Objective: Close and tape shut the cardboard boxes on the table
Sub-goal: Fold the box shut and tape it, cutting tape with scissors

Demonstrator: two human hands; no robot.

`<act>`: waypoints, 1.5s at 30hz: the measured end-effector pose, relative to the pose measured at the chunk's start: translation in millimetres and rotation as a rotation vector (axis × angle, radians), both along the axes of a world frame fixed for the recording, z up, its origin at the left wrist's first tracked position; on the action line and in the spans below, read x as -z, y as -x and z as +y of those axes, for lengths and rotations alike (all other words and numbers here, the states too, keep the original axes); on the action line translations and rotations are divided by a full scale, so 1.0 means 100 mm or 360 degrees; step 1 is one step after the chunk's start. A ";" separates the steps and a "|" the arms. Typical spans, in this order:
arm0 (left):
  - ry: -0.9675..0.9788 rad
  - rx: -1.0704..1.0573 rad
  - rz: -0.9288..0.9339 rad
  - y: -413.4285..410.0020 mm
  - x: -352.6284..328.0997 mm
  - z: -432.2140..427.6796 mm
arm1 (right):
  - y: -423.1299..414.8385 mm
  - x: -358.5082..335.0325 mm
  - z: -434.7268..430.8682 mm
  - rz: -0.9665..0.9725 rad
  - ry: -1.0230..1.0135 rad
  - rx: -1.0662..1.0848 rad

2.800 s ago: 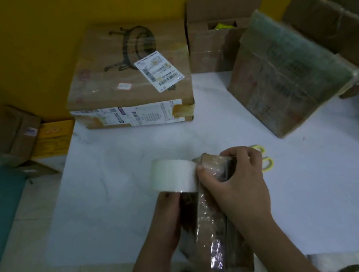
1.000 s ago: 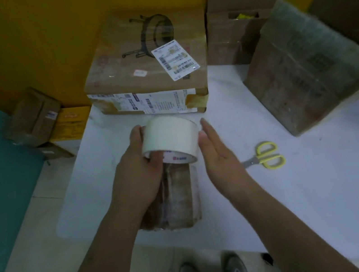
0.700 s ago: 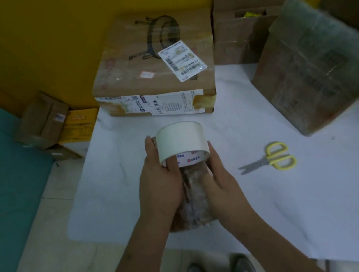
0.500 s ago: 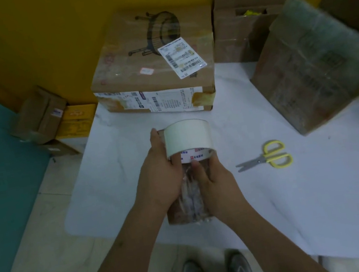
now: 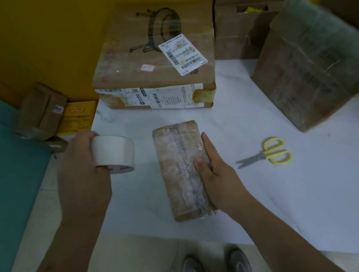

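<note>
Tape (image 5: 114, 152) has come off the box (image 5: 183, 170) and is now held clear to its left. Box lies at frame centre on the table (image 5: 303, 198), seam taped; this one looks sealed. Left grip (image 5: 80, 173) curls round the tape. Right grip (image 5: 218, 174) is flat, with fingers straight along the box's right edge and thumb on top.

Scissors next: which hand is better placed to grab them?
Right. The right hand rests on the small box, and the scissors lie on the table to its right. The left hand grips the tape roll.
</note>
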State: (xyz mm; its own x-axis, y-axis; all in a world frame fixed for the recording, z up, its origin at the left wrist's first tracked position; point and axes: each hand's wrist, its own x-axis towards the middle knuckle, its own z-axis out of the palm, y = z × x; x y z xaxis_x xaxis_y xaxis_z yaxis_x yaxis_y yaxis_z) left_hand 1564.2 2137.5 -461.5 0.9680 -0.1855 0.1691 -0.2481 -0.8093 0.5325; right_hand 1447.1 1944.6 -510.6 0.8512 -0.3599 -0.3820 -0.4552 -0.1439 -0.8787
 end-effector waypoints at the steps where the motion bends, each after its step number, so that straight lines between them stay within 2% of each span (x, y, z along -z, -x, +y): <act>1: -0.0044 0.0010 -0.0048 -0.04 0.07 0.02 | 0.00 -0.01 -0.01 0.0007 0.0025 -0.0015; 3: -0.0153 0.0038 -0.0053 -0.11 0.29 0.03 | 0.00 -0.01 0.00 0.0043 0.0077 -0.0022; 5: -0.0150 0.0046 0.0083 -0.15 0.56 -0.02 | 0.02 -0.04 0.03 -0.0007 0.0185 -0.0011; 7: -0.0070 0.0039 0.0238 -0.10 0.79 -0.11 | 0.05 -0.07 0.06 -0.0067 0.0520 -0.0148; 9: 0.0013 0.0012 0.0309 -0.03 0.93 -0.23 | 0.02 -0.13 0.11 0.0057 0.1022 -0.0448; 10: 0.0044 -0.0006 0.0317 0.01 0.95 -0.29 | -0.01 -0.15 0.13 0.0107 0.1165 -0.0523; 12: 0.0082 -0.0036 0.0310 0.03 0.94 -0.35 | -0.11 -0.27 0.18 0.0155 0.1243 -0.0425; 14: 0.0042 -0.0032 0.0318 0.04 0.94 -0.36 | -0.25 -0.34 0.30 0.0298 0.1183 -0.0310; 17: 0.0003 0.0026 0.0391 0.06 0.92 -0.36 | -0.36 -0.35 0.54 0.0641 0.1303 -0.0490; 20: 0.0232 0.0089 0.0352 0.09 0.84 -0.36 | -0.29 -0.27 0.41 0.0515 0.1391 -0.0439; 21: 0.0409 0.0031 0.0296 0.09 0.79 -0.36 | -0.26 -0.28 0.28 0.0444 0.1279 -0.0381; 22: 0.0604 -0.0065 0.0246 0.10 0.74 -0.38 | -0.24 -0.26 0.12 0.0374 0.1003 -0.0277; 23: 0.0759 -0.0153 0.0251 0.12 0.68 -0.44 | -0.21 -0.25 -0.02 0.0291 0.0523 -0.0155; 25: 0.1004 -0.0243 0.0481 0.16 0.64 -0.58 | -0.12 -0.15 -0.23 0.0118 -0.0591 0.0031; 26: 0.1124 -0.0265 0.0672 0.18 0.65 -0.67 | -0.08 -0.04 -0.30 0.0081 -0.0869 0.0034; 27: 0.1164 -0.0263 0.0831 0.21 0.68 -0.74 | -0.02 0.05 -0.34 0.0080 -0.0887 -0.0016; 29: 0.1075 -0.0159 0.0930 0.29 0.74 -0.85 | 0.07 0.18 -0.39 0.0089 -0.0395 -0.0161; 31: 0.0936 -0.0061 0.0819 0.36 0.81 -0.89 | 0.10 0.23 -0.40 0.0021 0.0102 -0.0221; 34: 0.0868 0.0001 0.0658 0.44 0.83 -0.89 | 0.12 0.19 -0.32 -0.0245 0.0474 -0.0412; 36: 0.0753 0.0080 0.0501 0.47 0.72 -0.86 | 0.13 0.16 -0.29 -0.0235 0.0547 -0.0458; 40: 0.0489 0.0113 0.0202 0.40 0.53 -0.56 | 0.15 0.11 -0.28 0.0040 0.0670 -0.0476; 43: 0.0359 0.0082 0.0141 0.40 0.52 -0.36 | 0.12 0.11 -0.25 0.0021 0.0732 -0.0523; 45: 0.0401 0.0080 0.0152 0.38 0.50 -0.31 | 0.11 0.14 -0.24 -0.0001 0.0750 -0.0525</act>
